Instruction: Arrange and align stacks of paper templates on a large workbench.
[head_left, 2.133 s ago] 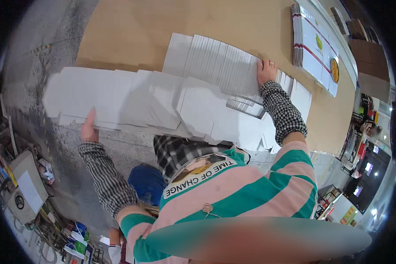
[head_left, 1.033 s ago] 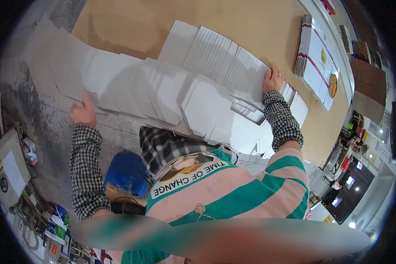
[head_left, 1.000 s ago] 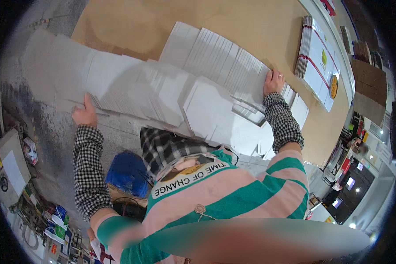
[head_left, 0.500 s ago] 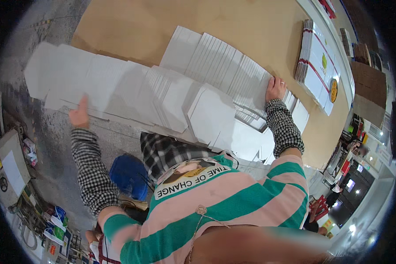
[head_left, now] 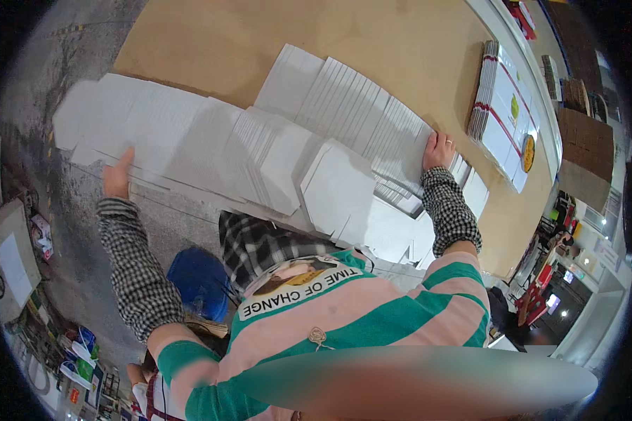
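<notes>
Overlapping white cardboard sheets fan out in a long row along the table's near edge, some jutting past it on the left. Behind them, a second fanned row of white cardboard sheets slants down to the right. At the right end of this row, my right hand rests with its fingers bent over the sheets' edges. My left hand is at the near edge of the front row's left part. Its thumb is raised apart from the other fingers, which are partly hidden, and nothing shows in its grasp.
The brown tabletop stretches behind the rows. A stack of printed white flat boxes with red stripes lies at the far right, a round yellow item on its near end. A blue bin stands on the floor near my left arm.
My left hand has shifted slightly left and turned, its thumb now showing apart. The front row's left end has moved a little to the right. My right hand stays on the back row.
</notes>
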Available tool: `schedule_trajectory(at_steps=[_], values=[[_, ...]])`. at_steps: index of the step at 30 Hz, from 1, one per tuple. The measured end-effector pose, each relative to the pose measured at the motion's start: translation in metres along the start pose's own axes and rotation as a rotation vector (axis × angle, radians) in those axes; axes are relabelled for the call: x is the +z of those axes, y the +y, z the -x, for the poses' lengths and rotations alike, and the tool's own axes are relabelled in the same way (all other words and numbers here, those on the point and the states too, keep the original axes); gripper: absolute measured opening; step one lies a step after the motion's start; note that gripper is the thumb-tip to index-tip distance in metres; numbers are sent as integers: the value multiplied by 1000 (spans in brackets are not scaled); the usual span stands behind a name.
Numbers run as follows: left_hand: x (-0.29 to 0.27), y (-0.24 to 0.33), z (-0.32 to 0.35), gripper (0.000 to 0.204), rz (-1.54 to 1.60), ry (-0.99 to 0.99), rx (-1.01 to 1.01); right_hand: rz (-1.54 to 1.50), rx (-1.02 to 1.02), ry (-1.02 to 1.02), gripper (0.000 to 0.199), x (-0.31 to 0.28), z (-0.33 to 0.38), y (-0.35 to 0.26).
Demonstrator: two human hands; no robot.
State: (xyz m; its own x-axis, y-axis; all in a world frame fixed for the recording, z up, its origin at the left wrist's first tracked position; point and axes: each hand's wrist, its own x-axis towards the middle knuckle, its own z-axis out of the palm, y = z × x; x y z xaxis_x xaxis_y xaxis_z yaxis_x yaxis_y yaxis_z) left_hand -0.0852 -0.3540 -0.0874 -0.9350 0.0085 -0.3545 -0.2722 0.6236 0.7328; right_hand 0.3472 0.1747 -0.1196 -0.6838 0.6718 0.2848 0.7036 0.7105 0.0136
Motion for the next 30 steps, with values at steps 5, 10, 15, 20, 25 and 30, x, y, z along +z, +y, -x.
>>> schedule_trajectory(at_steps=[5,10,15,20,25,30], values=[[13,29,20,53,-516,109,-30,-16,23,1,26,0,2,-1],[7,-11,11,47,-228,157,342,13,21,7,26,2,5,2],[-18,-42,-34,60,61,-19,-114,-37,41,-29,26,1,0,-7],[18,24,28,66,-852,75,-62,18,41,-21,26,-4,8,10],[-14,-14,-10,59,-122,-81,-158,85,25,-137,29,-11,0,-5],[12,19,6,46,-206,-11,-27,234,78,-282,30,-5,-6,6]])
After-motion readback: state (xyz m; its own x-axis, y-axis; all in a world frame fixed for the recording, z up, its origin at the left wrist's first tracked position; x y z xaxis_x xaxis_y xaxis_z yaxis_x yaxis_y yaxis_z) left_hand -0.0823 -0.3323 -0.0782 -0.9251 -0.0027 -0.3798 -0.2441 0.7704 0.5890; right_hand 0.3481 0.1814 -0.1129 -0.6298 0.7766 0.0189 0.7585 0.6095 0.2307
